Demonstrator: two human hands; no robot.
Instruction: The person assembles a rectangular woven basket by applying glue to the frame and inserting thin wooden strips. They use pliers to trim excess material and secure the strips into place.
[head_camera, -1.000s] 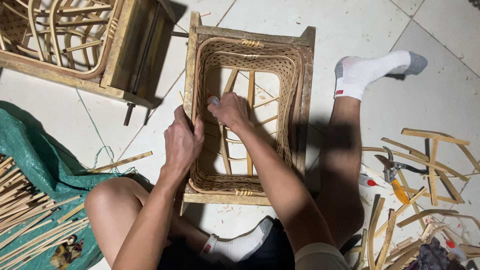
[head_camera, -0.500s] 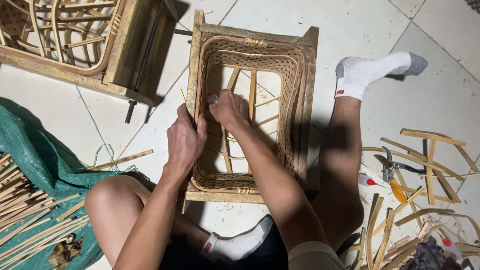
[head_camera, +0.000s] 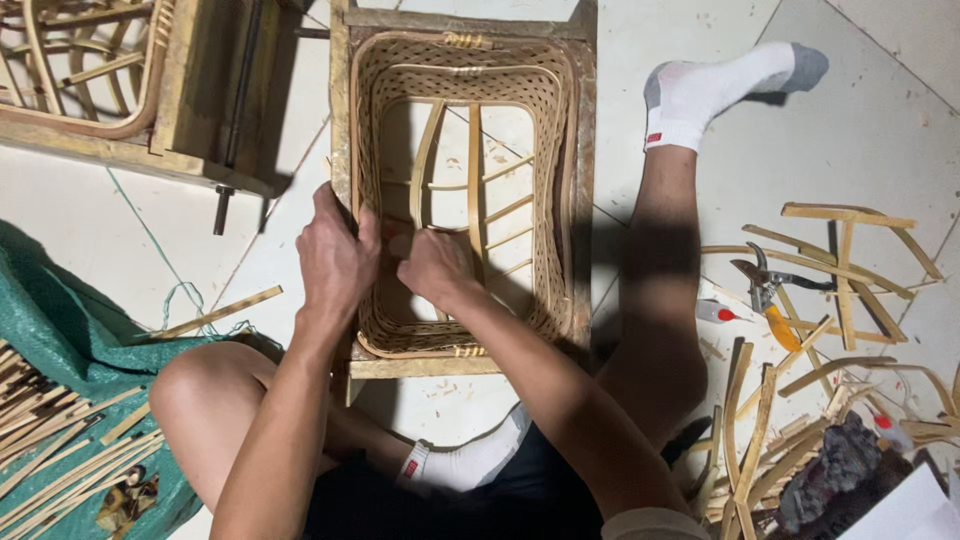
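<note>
A woven bamboo basket (head_camera: 560, 150) sits inside a rectangular wooden frame (head_camera: 585, 240) on the tiled floor between my legs. Thin bamboo slats (head_camera: 473, 180) cross its open bottom. My left hand (head_camera: 335, 265) grips the basket's left wall from outside, thumb over the rim. My right hand (head_camera: 432, 265) reaches inside the basket and presses against the same left wall near the bottom, fingers closed on the weave or a slat. The two hands almost touch.
Another wooden frame with a bamboo piece (head_camera: 110, 80) lies at the upper left. A green tarp (head_camera: 70, 350) holds bamboo strips at the left. Cut bamboo scraps (head_camera: 830, 260), pruning shears (head_camera: 765, 290) and a small glue bottle (head_camera: 718, 312) lie at the right.
The view has closed in on the basket. My right hand has dropped lower inside the basket, closer to my left hand, which still holds the left wall.
</note>
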